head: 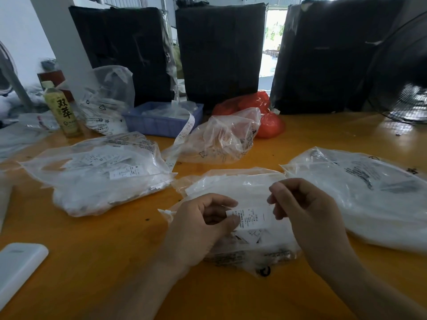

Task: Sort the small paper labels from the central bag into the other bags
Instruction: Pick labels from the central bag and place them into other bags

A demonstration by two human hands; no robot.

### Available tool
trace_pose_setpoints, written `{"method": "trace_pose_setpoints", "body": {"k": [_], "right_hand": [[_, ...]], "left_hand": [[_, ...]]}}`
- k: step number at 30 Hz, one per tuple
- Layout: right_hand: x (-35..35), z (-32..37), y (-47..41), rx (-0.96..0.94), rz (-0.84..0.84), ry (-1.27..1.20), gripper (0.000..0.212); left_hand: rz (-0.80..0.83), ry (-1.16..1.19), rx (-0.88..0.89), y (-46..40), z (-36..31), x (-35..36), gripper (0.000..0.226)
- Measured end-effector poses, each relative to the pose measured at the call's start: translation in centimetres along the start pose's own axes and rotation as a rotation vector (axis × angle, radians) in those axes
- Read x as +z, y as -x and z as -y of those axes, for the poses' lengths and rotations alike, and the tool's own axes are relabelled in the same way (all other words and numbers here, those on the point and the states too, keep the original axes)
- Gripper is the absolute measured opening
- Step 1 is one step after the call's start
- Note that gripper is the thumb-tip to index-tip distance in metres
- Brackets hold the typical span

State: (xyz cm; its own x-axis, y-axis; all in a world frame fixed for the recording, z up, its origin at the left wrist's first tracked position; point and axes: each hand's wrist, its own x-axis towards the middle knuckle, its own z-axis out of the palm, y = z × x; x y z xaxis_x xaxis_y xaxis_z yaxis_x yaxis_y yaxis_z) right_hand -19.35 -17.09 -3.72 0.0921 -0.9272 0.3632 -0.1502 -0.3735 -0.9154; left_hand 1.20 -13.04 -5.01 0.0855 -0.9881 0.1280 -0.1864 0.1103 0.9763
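Note:
The central clear bag (233,188) lies on the orange table right in front of me, with loose paper labels inside. My left hand (198,225) pinches a small white printed label (250,219) by its left edge, just above that bag. My right hand (305,209) hovers close to the label's right side with fingers curled; whether it touches the label cannot be made out. A label-filled bag (97,174) lies to the left, a large white-filled bag (360,192) to the right, and a crumpled clear bag (221,139) sits behind.
At the back stand a blue tray (161,123), a green drink bottle (62,109), another upright clear bag (106,98), red bags (265,116) and several big black-wrapped bundles (219,49). A fan (402,72) is at the far right, a white device (16,264) at the near left.

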Motion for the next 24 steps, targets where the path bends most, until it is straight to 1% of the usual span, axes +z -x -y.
{"method": "trace_pose_setpoints", "body": {"k": [2, 4, 6, 9, 11, 12, 13, 14, 15, 16, 17, 18, 19, 20, 22, 23, 24], "right_hand": [[-0.2, 0.0, 0.0, 0.066, 0.091, -0.009, 0.031], [-0.2, -0.1, 0.0, 0.113, 0.203, 0.102, 0.031], [-0.2, 0.0, 0.1, 0.086, 0.185, 0.162, 0.025], [0.0, 0.1, 0.3, -0.001, 0.071, 0.096, 0.018], [0.1, 0.2, 0.3, -0.004, 0.021, 0.000, 0.016], [0.1, 0.2, 0.3, 0.025, 0.048, -0.043, 0.020], [0.1, 0.1, 0.3, 0.069, 0.109, -0.051, 0.028], [0.1, 0.0, 0.3, 0.110, 0.180, -0.017, 0.033], [0.2, -0.2, 0.3, 0.126, 0.215, 0.033, 0.031], [0.2, -0.3, 0.2, 0.117, 0.186, 0.068, 0.022], [0.1, -0.3, 0.0, 0.099, 0.114, 0.071, 0.013], [-0.1, -0.4, -0.2, 0.089, 0.032, 0.048, 0.009], [-0.4, -0.6, -0.4, 0.089, -0.034, 0.018, 0.011], [-0.7, -0.7, -0.6, 0.093, -0.077, -0.002, 0.012], [-1.1, -0.7, -0.9, 0.088, -0.104, -0.018, 0.013], [-1.1, -0.7, -0.9, 0.086, -0.097, -0.029, 0.015], [-1.1, -0.7, -0.9, 0.082, -0.085, -0.042, 0.016]], "left_hand": [[-0.001, 0.019, -0.008, 0.0, 0.1, 0.0, 0.025], [-0.004, 0.031, -0.020, 0.0, 0.2, 0.1, 0.025], [-0.001, 0.009, -0.019, -0.1, 0.1, 0.2, 0.025], [0.008, -0.004, -0.011, 0.0, 0.0, 0.1, 0.024], [-0.003, -0.022, -0.008, -0.1, 0.1, -0.1, 0.026], [-0.008, -0.037, -0.010, -0.1, 0.2, -0.2, 0.026], [-0.010, -0.043, -0.015, -0.1, 0.3, -0.3, 0.026], [-0.008, -0.037, -0.018, -0.1, 0.3, -0.4, 0.026], [-0.007, -0.026, -0.020, -0.1, 0.3, -0.4, 0.025], [-0.016, -0.026, -0.022, -0.1, 0.2, -0.5, 0.026], [-0.045, -0.045, -0.024, -0.2, 0.1, -0.7, 0.026], [-0.091, -0.076, -0.026, -0.3, -0.1, -1.0, 0.027], [-0.156, -0.109, -0.023, -0.5, -0.3, -1.5, 0.029], [-0.249, -0.129, -0.012, -0.7, -0.5, -2.3, 0.031], [-0.523, -0.139, 0.063, -1.2, -1.3, -4.7, 0.037], [-0.672, -0.187, 0.121, -1.4, -1.7, -6.5, 0.040], [-0.802, -0.282, 0.175, -1.5, -2.0, -8.2, 0.041]]}}
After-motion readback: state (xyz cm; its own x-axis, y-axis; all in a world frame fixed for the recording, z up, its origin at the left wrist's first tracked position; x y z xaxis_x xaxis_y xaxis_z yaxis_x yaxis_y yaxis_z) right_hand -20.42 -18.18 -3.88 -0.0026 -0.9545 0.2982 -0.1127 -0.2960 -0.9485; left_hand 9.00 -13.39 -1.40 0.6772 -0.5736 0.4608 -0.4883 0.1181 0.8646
